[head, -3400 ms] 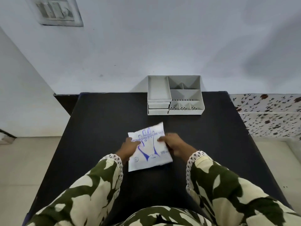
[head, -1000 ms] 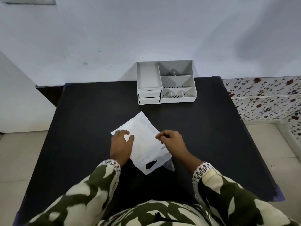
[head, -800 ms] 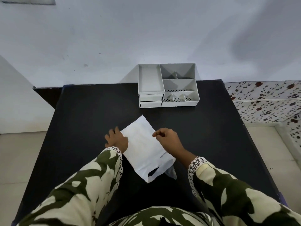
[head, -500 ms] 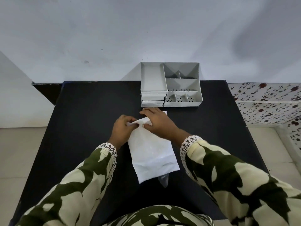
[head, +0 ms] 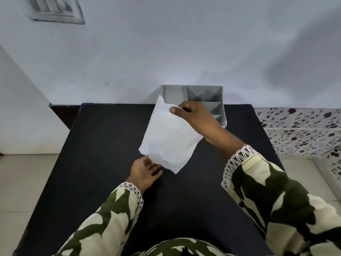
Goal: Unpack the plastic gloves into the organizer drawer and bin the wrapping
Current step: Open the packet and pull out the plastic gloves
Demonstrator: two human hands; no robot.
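Observation:
A white plastic packet of gloves (head: 168,137) hangs in the air above the black table (head: 103,163), plain side toward me. My right hand (head: 195,117) pinches its upper edge between thumb and fingers. My left hand (head: 145,171) is palm up just under the packet's lower end, fingers spread, touching or nearly touching it. The grey organizer (head: 212,100) stands at the table's far edge against the wall, partly hidden behind the packet and my right hand; its drawers are out of sight.
A pale wall rises right behind the table. A floral patterned surface (head: 299,130) lies to the right, and light floor tiles (head: 24,182) to the left. A switch plate (head: 55,10) is high on the wall.
The packet was lying flat on the table with both hands at its far end. My right hand has lifted it up by that end, and my left hand has dropped to below its lower end.

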